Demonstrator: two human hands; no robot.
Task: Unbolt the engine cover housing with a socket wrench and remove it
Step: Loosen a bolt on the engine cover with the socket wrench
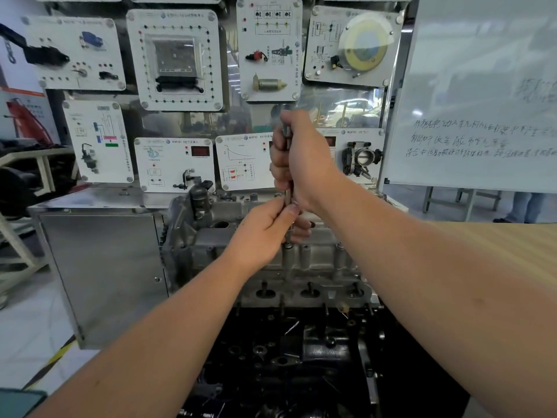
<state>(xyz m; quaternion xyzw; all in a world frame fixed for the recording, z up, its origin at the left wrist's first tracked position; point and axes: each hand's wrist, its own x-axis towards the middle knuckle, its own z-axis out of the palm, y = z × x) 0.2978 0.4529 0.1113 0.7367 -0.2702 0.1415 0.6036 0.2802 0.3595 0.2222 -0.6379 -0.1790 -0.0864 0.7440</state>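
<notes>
We face a tall display board hung with white training panels, each carrying a mounted car part and a printed diagram. To its right leans a whiteboard covered in handwriting, and to the lower left stands a steel cabinet with a closed door. In front of us, between the cabinet and a wooden tabletop, sits the engine, its lower block dark and oily. On top of it rests the grey engine cover housing, bolted along its near edge by a row of raised bosses.

Our socket wrench stands upright over one of those bosses, its lower end seated at the boss just left of the housing's middle. Our right hand clenches the upper part of the tool, fingers wrapped round the shaft with the metal tip poking out above the fist. Our left hand pinches the lower shaft between thumb and curled fingers, just above the housing. The two hands nearly touch along the tool.
</notes>
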